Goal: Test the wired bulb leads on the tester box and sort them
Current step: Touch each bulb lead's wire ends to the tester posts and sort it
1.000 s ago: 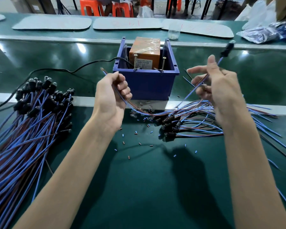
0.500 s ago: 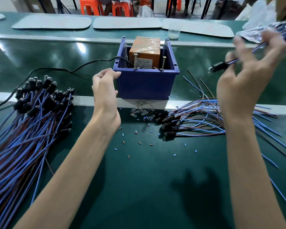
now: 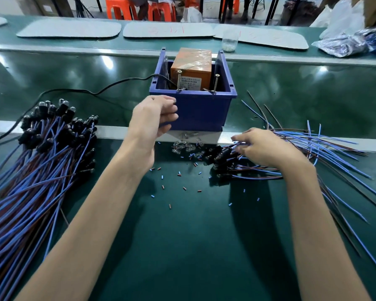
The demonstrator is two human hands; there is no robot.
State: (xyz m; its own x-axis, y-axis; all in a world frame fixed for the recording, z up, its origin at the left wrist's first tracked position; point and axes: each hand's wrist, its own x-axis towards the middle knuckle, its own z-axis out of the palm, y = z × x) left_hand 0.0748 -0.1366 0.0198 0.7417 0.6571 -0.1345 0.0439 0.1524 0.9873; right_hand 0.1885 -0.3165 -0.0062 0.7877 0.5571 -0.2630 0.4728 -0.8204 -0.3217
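Right hand (image 3: 267,148) down on the untested leads (image 3: 326,144), left hand (image 3: 152,120) empty beside the tester box (image 3: 200,111)
Right fingers lie spread and nearly straight on the tangle to the right of the box, no wire plainly pinched; left fingers hang loosely curled just beside its blue front wall. Crossed wires could pull several leads up together, a dragged lead could sweep the loose glass bulbs (image 3: 186,145) along the surface, and an untested one could stray into the sorted bundle (image 3: 41,148) on the left
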